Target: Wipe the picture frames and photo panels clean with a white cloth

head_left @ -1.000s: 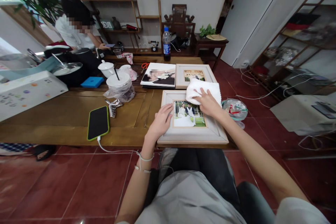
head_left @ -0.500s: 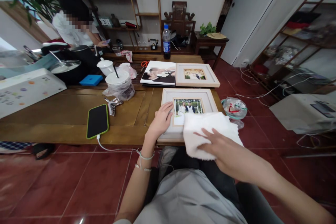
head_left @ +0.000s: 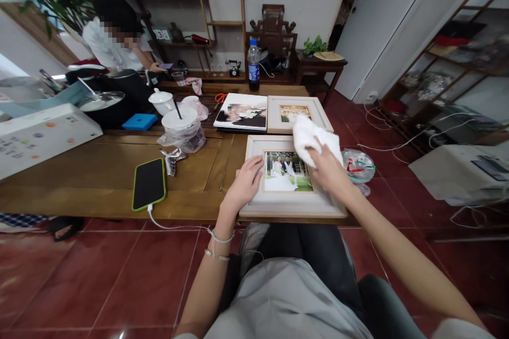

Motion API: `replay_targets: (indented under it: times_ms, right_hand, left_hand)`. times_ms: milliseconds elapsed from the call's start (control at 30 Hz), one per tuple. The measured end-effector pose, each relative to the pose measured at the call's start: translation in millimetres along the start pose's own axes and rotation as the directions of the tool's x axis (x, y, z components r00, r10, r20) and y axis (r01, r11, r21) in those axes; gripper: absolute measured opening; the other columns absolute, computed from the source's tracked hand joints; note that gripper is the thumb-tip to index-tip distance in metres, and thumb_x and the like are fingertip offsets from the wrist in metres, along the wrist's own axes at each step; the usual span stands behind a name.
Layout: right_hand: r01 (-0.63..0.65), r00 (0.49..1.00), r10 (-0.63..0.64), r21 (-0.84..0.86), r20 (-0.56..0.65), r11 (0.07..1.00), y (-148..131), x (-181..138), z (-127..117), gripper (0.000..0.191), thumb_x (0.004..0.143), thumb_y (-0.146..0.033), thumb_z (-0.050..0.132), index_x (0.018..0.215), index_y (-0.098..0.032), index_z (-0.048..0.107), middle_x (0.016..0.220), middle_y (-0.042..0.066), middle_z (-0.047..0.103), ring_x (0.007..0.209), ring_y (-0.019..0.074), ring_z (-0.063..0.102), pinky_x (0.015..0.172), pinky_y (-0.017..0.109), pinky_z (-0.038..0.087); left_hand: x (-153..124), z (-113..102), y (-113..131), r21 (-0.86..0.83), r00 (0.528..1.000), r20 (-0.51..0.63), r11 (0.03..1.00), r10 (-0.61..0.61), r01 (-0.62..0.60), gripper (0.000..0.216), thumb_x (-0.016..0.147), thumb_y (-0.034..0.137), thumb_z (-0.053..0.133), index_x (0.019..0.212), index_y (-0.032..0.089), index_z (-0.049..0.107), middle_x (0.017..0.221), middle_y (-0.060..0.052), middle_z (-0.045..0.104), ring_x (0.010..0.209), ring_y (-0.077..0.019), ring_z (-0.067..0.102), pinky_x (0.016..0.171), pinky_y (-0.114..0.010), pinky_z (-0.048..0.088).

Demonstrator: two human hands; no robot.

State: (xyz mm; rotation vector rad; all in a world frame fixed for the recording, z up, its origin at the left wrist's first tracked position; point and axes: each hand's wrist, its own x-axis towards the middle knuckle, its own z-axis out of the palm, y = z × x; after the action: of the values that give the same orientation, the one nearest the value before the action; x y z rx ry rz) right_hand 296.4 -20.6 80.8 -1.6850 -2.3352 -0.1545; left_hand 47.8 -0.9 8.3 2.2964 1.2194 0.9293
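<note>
A white picture frame [head_left: 292,205] with a wedding photo lies flat at the near edge of the low wooden table [head_left: 99,169]. My left hand [head_left: 245,183] rests flat on the frame's left side, fingers stretched out, pressing it down. My right hand [head_left: 326,168] is closed on a white cloth [head_left: 312,137] bunched over the frame's upper right corner. A second framed photo [head_left: 296,114] and a photo album [head_left: 242,112] lie just behind.
A green-cased phone [head_left: 149,184] on a cable lies left of the frame. A lidded cup in a plastic bag [head_left: 181,130], a teapot [head_left: 161,101], a white box [head_left: 40,137] and a soda bottle [head_left: 253,65] stand on the table. Another person [head_left: 115,32] sits far left. A glass dish [head_left: 358,165] sits right.
My right hand swept the cloth from the frame's top down past its near edge, then back up to the upper right corner. My left hand stayed on the frame.
</note>
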Motion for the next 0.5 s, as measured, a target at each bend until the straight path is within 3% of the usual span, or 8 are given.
replay_targets:
  times_ms: [67, 133, 200, 267, 367, 500]
  right_hand:
    - [0.041, 0.996, -0.044, -0.038, -0.073, 0.998, 2, 30, -1, 0.067, 0.064, 0.009, 0.038, 0.127, -0.01, 0.049, 0.143, 0.019, 0.039, 0.14, 0.0316, 0.019, 0.109, 0.052, 0.026]
    - [0.173, 0.981, -0.178, -0.066, -0.081, 0.983, -9, 56, 1, 0.066, 0.064, 0.01, 0.038, 0.125, -0.013, 0.052, 0.145, 0.015, 0.038, 0.141, 0.0301, 0.013, 0.111, 0.054, 0.019]
    - [0.365, 0.931, -0.366, -0.065, -0.006, 0.929, -28, 73, 7, 0.063, 0.068, 0.009, 0.04, 0.124, -0.017, 0.055, 0.145, 0.01, 0.04, 0.141, 0.0277, 0.014, 0.112, 0.053, 0.014]
    - [0.479, 0.876, -0.475, -0.041, 0.085, 0.877, -46, 80, 16, 0.059, 0.073, 0.007, 0.04, 0.124, -0.019, 0.055, 0.14, 0.008, 0.047, 0.14, 0.0249, 0.019, 0.113, 0.052, 0.012]
    - [0.475, 0.871, -0.464, -0.031, 0.162, 0.88, -56, 77, 25, 0.055, 0.078, 0.004, 0.04, 0.126, -0.02, 0.053, 0.133, 0.009, 0.055, 0.138, 0.023, 0.025, 0.112, 0.051, 0.014]
    - [0.39, 0.907, -0.366, -0.086, 0.207, 0.917, -34, 62, 17, 0.054, 0.079, 0.004, 0.041, 0.123, -0.022, 0.057, 0.124, 0.011, 0.06, 0.136, 0.0242, 0.031, 0.11, 0.052, 0.015]
  left_hand:
    - [0, 0, 0, 0.002, 1.0, 0.002, 1.0, 0.005, -0.005, 0.035, 0.093, 0.023, 0.039, 0.125, 0.016, 0.053, 0.137, -0.013, 0.049, 0.131, -0.0254, 0.04, 0.106, -0.051, 0.037]
    - [0, 0, 0, 0.006, 1.0, -0.004, 1.0, 0.013, -0.013, 0.035, 0.093, 0.022, 0.039, 0.125, 0.016, 0.053, 0.137, -0.014, 0.049, 0.131, -0.0256, 0.04, 0.106, -0.05, 0.037]
    - [1, 0, 0, 0.014, 1.0, -0.003, 1.0, 0.006, -0.006, 0.034, 0.093, 0.023, 0.04, 0.123, 0.016, 0.054, 0.135, -0.014, 0.051, 0.13, -0.0261, 0.042, 0.105, -0.05, 0.037]
    - [2, 0, 2, 0.024, 1.0, 0.011, 1.0, -0.009, 0.008, 0.032, 0.092, 0.023, 0.041, 0.12, 0.016, 0.056, 0.131, -0.014, 0.053, 0.128, -0.0269, 0.043, 0.104, -0.05, 0.038]
    - [3, -2, 4, 0.021, 1.0, 0.026, 1.0, -0.014, 0.014, 0.031, 0.092, 0.022, 0.041, 0.118, 0.016, 0.057, 0.129, -0.013, 0.054, 0.126, -0.027, 0.045, 0.103, -0.05, 0.039]
    - [1, 0, 2, 0.016, 1.0, 0.007, 1.0, 0.002, -0.002, 0.034, 0.092, 0.021, 0.039, 0.123, 0.015, 0.054, 0.136, -0.013, 0.05, 0.13, -0.0262, 0.041, 0.105, -0.049, 0.037]
